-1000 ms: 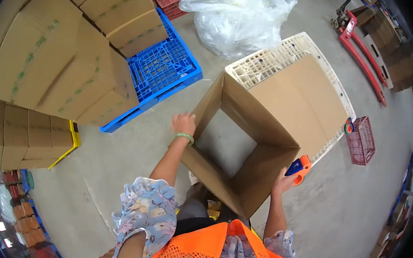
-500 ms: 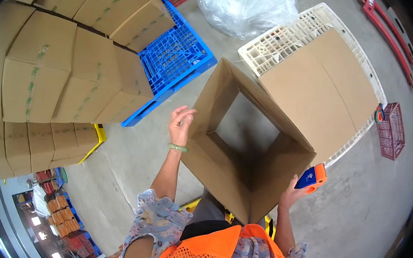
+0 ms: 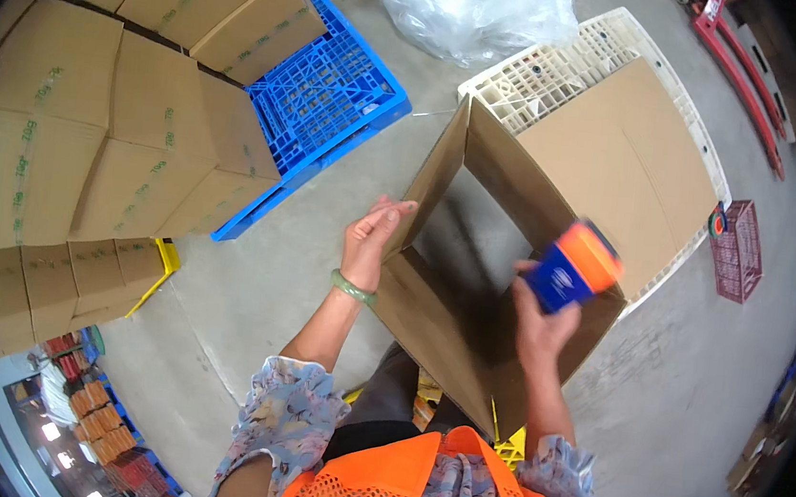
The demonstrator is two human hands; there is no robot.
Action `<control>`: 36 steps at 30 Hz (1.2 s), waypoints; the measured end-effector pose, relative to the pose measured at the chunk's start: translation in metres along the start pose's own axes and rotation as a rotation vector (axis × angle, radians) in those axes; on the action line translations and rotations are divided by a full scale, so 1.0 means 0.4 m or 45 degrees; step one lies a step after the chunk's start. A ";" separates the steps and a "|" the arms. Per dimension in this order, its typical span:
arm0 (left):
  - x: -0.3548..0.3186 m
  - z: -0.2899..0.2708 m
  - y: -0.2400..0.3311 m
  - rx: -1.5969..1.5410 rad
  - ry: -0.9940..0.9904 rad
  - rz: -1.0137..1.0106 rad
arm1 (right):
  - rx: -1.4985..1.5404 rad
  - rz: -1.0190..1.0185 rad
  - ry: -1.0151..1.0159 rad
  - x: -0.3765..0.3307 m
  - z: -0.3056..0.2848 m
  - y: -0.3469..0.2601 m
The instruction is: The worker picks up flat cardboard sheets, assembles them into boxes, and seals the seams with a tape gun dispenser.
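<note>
An upright cardboard box (image 3: 443, 325) without a visible top or bottom stands in front of me, floor showing through it. My left hand (image 3: 372, 244), with a green bangle at the wrist, has its fingers drawn together at the rim of the box's left wall and appears to pinch it. Over the box's right side, my right hand (image 3: 543, 330) grips a blue and orange tape dispenser (image 3: 563, 274), slightly blurred by motion. The dispenser is held above the opening, and its tape end cannot be made out.
Stacked cartons (image 3: 54, 139) and a blue pallet (image 3: 336, 99) stand on the left. Flat cardboard (image 3: 623, 155) lies on a white pallet (image 3: 568, 73) ahead right. Clear plastic sheeting (image 3: 478, 12) is heaped at the back. A pink crate (image 3: 736, 252) and red pallet jack (image 3: 745, 81) are on the right.
My right hand has swung the tape dispenser up and leftward from outside the box to over its opening. My left fingers have drawn together at the rim. The box appears slightly turned and shifted right.
</note>
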State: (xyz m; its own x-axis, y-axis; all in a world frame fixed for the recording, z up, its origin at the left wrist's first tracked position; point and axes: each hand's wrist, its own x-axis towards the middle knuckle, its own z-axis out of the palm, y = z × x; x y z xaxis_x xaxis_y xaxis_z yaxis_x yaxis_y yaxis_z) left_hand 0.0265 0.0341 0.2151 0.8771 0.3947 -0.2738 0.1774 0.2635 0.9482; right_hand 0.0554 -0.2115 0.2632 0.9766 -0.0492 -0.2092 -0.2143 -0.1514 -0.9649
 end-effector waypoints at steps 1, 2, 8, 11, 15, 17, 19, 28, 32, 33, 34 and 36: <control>-0.007 0.016 0.017 0.135 -0.002 0.056 | 0.069 -0.044 -0.085 0.011 0.057 -0.004; -0.012 0.019 0.024 0.121 -0.007 0.063 | 0.106 -0.011 -0.104 0.026 0.115 -0.005; -0.033 0.018 0.042 -0.299 -0.107 -0.268 | 0.495 0.190 -0.102 0.034 0.277 0.009; -0.037 0.009 0.019 -0.511 -0.114 -0.397 | 0.577 0.171 -0.039 0.015 0.302 0.006; -0.035 0.026 0.011 -0.539 -0.132 -0.420 | 0.454 0.081 -0.079 0.020 0.313 0.038; -0.035 0.032 0.012 -0.557 -0.157 -0.436 | 0.459 0.061 -0.061 0.019 0.318 0.048; -0.035 0.033 0.013 -0.605 -0.127 -0.518 | 0.513 0.119 0.055 0.016 0.329 0.028; -0.047 0.037 -0.029 -0.203 -0.063 -0.367 | 0.552 0.296 0.015 0.020 0.326 0.061; -0.049 0.035 -0.022 -0.313 -0.090 -0.422 | 0.665 0.479 -0.044 0.025 0.324 0.089; -0.046 0.025 -0.032 -0.132 -0.101 -0.313 | 0.645 0.461 -0.034 0.019 0.330 0.098; -0.046 0.016 -0.038 0.049 -0.113 -0.202 | 0.625 0.442 -0.024 0.013 0.334 0.105; -0.047 0.002 -0.014 0.559 -0.174 0.099 | 0.616 0.461 -0.018 0.011 0.324 0.097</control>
State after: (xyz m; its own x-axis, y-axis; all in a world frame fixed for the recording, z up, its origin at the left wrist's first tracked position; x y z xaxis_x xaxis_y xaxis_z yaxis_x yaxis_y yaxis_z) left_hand 0.0094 0.0245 0.2149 0.9408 0.2714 -0.2031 0.2550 -0.1717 0.9516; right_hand 0.0534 -0.0895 0.2041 0.8439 0.0001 -0.5364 -0.5047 0.3389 -0.7940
